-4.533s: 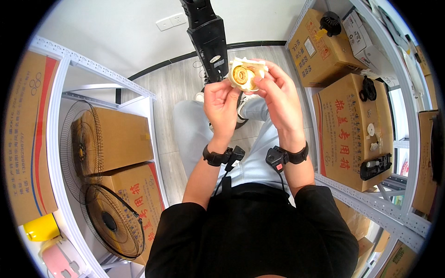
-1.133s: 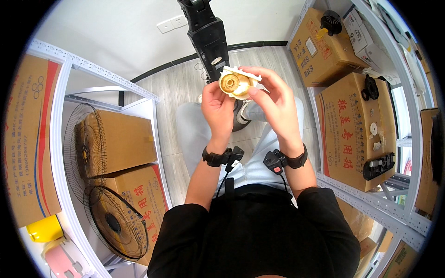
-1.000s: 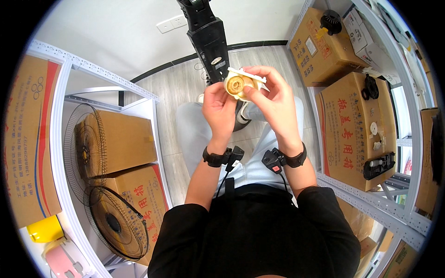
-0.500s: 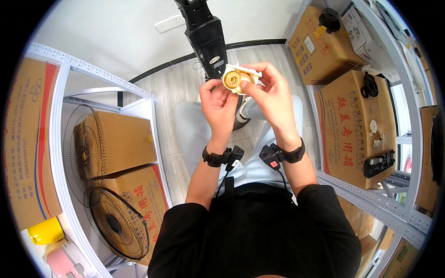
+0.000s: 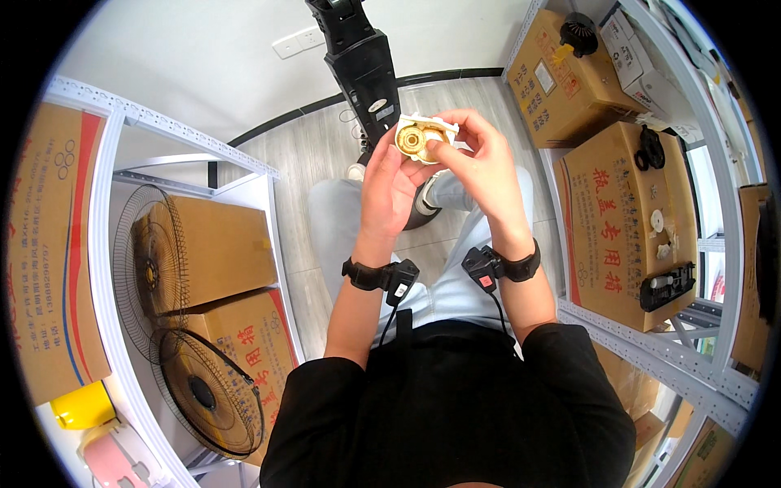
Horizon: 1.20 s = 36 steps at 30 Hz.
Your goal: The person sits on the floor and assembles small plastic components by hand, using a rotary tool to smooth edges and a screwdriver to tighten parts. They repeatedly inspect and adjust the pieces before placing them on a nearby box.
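Observation:
Out in front of me, above my knees, I hold a small white plastic gear housing [image 5: 436, 128]. A round yellowish gear [image 5: 411, 141], greasy-looking, sits in its left half. My right hand [image 5: 480, 163] grips the housing from the right, its thumb pressed into the hollow beside the gear. On the other side, my left hand [image 5: 386, 193] has its fingers against the housing's left edge and underside. Some of those fingertips are hidden behind the part. Each wrist wears a black strap with a small cabled box.
Beyond my hands stands a black upright fan column [image 5: 364, 77]. On the left shelf, wire fan guards [image 5: 199, 392] lean by cardboard boxes [image 5: 213, 244]. Right shelf boxes [image 5: 598, 211] carry a black motor cover [image 5: 578, 34], a black plastic base [image 5: 667, 286] and small white parts [image 5: 657, 220].
My left hand has turned and its fingers have straightened along the housing's left side. The housing has tilted slightly and shifted a little to the right, with my right thumb still in it.

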Tool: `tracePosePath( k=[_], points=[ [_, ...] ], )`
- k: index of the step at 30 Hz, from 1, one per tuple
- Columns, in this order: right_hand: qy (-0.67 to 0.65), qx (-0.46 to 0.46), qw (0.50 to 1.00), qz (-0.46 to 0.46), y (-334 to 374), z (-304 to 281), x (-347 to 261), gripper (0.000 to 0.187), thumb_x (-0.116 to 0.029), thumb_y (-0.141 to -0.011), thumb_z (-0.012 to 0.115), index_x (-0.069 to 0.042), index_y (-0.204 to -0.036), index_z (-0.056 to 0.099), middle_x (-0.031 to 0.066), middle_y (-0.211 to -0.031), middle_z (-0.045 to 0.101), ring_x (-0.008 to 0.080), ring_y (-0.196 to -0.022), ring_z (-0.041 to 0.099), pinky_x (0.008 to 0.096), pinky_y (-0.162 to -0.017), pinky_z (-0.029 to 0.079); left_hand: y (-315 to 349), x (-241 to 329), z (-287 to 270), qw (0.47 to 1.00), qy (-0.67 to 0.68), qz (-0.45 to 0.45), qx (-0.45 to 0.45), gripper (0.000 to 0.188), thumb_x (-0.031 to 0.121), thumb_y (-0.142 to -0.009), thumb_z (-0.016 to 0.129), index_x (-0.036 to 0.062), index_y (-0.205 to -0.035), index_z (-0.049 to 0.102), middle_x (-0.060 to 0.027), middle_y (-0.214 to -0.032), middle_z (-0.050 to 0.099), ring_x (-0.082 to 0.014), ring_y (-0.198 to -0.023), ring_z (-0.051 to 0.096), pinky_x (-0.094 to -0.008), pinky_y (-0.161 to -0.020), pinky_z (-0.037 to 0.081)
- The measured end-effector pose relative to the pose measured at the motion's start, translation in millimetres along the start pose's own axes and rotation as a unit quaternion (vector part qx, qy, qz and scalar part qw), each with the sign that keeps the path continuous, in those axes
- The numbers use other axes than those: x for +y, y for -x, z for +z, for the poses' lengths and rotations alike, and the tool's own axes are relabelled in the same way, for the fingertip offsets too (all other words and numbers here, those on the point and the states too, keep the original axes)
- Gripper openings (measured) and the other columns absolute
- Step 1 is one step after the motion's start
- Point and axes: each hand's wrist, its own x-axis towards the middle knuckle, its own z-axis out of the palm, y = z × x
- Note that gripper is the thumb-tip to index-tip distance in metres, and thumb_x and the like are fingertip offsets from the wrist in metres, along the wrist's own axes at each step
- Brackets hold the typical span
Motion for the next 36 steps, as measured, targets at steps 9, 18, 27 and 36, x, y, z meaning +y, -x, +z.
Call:
tracePosePath(
  k=[9,18,27,36],
  points=[
    [-0.001,-0.046,0.999,0.022,4.0,-14.6,-5.8,0.031,-0.018,-0.091,0.062,0.001,-0.116,0.061,0.0056,-0.105,0.065,0.0105,-0.094,0.06,0.0243,-0.076,0.048,-1.6,-8.4,2.3,0.996,0.076,-0.04,0.01,0.045,0.028,-0.099,0.047,0.0006,-0.134,0.04,-0.0161,-0.131,0.052,-0.03,-0.119,0.054,-0.0464,-0.102,0.045],
    [0.013,0.113,0.993,0.004,23.3,-71.2,8.2,0.028,-0.023,-0.088,0.066,-0.003,-0.108,0.066,0.0074,-0.099,0.069,0.0108,-0.087,0.063,0.0253,-0.065,0.051,-18.5,-48.7,10.5,0.972,0.208,-0.104,-0.025,0.051,0.027,-0.097,0.051,0.0022,-0.138,0.036,-0.019,-0.139,0.041,-0.0389,-0.127,0.043,-0.0464,-0.106,0.038],
    [0.107,0.38,0.918,0.042,81.7,-207.2,16.2,0.028,-0.023,-0.087,0.066,-0.004,-0.107,0.066,0.0066,-0.091,0.07,0.0121,-0.081,0.065,0.0275,-0.072,0.052,-30.9,-81.6,48.8,0.922,0.32,-0.211,-0.051,0.052,0.022,-0.096,0.054,0.0065,-0.141,0.033,-0.018,-0.142,0.034,-0.0379,-0.13,0.037,-0.0451,-0.109,0.037],
    [0.404,0.606,0.674,0.124,164.6,-403.3,83.3,0.036,-0.031,-0.082,0.065,-0.003,-0.104,0.067,0.0149,-0.093,0.07,0.028,-0.089,0.068,0.0351,-0.08,0.051,-30.2,-101.8,54.3,0.929,0.293,-0.227,-0.006,0.06,0.021,-0.093,0.059,0.0047,-0.143,0.029,-0.0179,-0.144,0.029,-0.0382,-0.134,0.032,-0.0459,-0.113,0.032]
  ],
)
